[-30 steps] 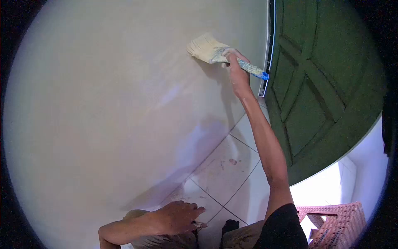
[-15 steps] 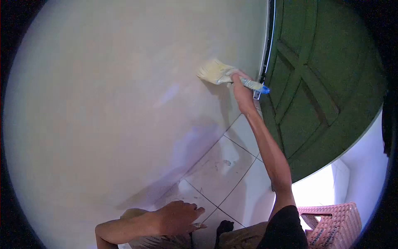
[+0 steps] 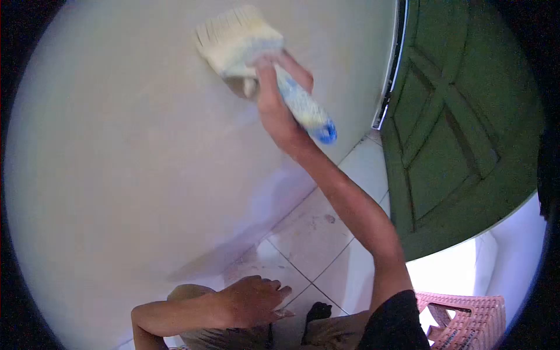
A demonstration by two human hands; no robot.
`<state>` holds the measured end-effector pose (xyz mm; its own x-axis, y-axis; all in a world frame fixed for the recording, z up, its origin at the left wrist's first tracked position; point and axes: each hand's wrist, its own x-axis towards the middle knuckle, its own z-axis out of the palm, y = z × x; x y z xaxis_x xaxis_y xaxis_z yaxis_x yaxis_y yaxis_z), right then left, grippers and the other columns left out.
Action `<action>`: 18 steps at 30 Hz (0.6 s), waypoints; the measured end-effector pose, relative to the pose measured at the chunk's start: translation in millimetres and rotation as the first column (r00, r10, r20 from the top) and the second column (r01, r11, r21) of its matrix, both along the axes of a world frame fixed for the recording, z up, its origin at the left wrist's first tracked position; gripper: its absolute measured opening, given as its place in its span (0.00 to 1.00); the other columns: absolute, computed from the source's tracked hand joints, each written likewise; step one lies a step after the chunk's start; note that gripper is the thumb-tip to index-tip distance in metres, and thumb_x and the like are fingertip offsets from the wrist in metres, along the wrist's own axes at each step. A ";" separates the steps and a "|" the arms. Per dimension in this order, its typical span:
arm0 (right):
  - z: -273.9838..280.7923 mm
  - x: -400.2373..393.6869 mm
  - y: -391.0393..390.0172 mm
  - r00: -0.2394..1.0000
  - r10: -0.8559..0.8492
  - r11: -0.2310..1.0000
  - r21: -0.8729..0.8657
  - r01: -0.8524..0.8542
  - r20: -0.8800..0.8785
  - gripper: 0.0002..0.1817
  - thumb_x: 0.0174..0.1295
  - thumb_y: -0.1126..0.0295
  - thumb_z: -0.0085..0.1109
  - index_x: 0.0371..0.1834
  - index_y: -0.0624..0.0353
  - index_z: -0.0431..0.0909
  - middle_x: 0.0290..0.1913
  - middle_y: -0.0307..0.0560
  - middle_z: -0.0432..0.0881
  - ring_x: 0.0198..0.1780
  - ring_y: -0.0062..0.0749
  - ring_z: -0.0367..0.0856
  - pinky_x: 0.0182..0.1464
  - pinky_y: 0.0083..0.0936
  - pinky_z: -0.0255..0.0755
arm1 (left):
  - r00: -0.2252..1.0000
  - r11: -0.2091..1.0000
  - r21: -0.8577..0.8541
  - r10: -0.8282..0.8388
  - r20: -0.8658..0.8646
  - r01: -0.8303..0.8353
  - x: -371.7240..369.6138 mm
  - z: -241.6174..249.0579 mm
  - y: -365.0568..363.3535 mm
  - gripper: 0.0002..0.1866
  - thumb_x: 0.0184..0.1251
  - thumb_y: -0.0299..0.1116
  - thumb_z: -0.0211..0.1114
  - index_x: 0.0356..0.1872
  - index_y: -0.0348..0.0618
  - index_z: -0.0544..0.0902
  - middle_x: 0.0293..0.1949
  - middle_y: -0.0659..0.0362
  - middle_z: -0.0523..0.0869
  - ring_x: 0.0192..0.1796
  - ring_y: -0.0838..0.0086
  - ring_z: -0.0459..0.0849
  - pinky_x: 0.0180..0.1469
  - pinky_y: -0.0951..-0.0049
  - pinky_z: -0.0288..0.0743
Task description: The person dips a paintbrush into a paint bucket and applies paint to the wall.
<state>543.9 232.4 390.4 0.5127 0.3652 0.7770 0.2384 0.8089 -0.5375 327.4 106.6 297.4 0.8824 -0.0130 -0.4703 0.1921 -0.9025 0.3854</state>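
My right hand (image 3: 275, 105) is wrapped round a wide paintbrush (image 3: 300, 99) near the base of its bristles. The brush has pale cream bristles, spread at the ends, and a paint-smeared handle with a blue tip. Its bristles are up against the pale wall (image 3: 128, 157), pointing to the upper left, while the handle slants down to the right. Low in the view, my left hand (image 3: 255, 300) lies over my bent knee, fingers loosely curled with the thumb apart, and nothing shows in it.
A green panelled door (image 3: 455, 134) stands at the right, beside the wall's end. Below are white floor tiles (image 3: 303, 236) with smudges and marks. A pink woven plastic basket or stool (image 3: 475, 324) is at the lower right, near my black sleeve. My bare foot (image 3: 318, 311) is on the tiles.
My right hand has carried the paintbrush up and left along the wall, away from the door, and it looks larger now. My left hand has barely moved.
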 end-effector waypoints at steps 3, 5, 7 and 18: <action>-81.3 12.9 -2.9 0.989 0.148 0.985 -0.080 -0.150 -0.028 0.06 0.66 0.73 0.57 0.39 0.66 0.76 0.35 0.41 0.78 0.37 0.21 0.77 0.35 0.20 0.70 | 1.000 1.000 0.002 0.005 0.006 -0.005 -2.3 2.5 0.6 0.30 0.73 0.56 0.50 0.54 0.33 0.73 0.43 0.42 0.81 0.48 0.50 0.83 0.53 0.53 0.76; -129.7 12.9 -24.5 0.996 0.075 0.970 -0.233 -0.062 0.045 0.07 0.66 0.73 0.57 0.39 0.66 0.76 0.36 0.42 0.79 0.39 0.21 0.77 0.37 0.19 0.70 | 0.999 1.000 -0.005 -0.003 -0.042 0.003 -3.3 5.1 5.5 0.29 0.73 0.55 0.51 0.53 0.33 0.73 0.42 0.43 0.82 0.47 0.50 0.83 0.51 0.54 0.76; -191.2 12.6 -27.8 0.941 -0.207 0.945 -0.193 0.263 0.266 0.06 0.68 0.73 0.50 0.36 0.61 0.77 0.36 0.45 0.77 0.42 0.27 0.76 0.45 0.25 0.71 | 0.999 0.999 -0.006 -0.032 0.036 0.033 -2.8 9.2 6.9 0.29 0.73 0.54 0.52 0.52 0.33 0.74 0.41 0.43 0.82 0.46 0.50 0.84 0.51 0.54 0.77; 22.5 -4.5 -29.7 0.971 -0.191 0.840 -0.535 0.086 -0.144 0.20 0.66 0.60 0.55 0.48 0.68 0.76 0.42 0.54 0.83 0.44 0.35 0.82 0.47 0.32 0.75 | 0.976 0.978 -0.018 -0.205 0.071 0.207 9.4 29.7 -4.3 0.27 0.71 0.51 0.56 0.49 0.31 0.74 0.38 0.45 0.82 0.43 0.51 0.85 0.46 0.57 0.79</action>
<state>539.4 202.7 412.9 0.7027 0.6033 0.3773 0.1809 0.3614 -0.9147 336.7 102.3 327.2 0.8895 -0.2090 -0.4063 -0.0248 -0.9100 0.4138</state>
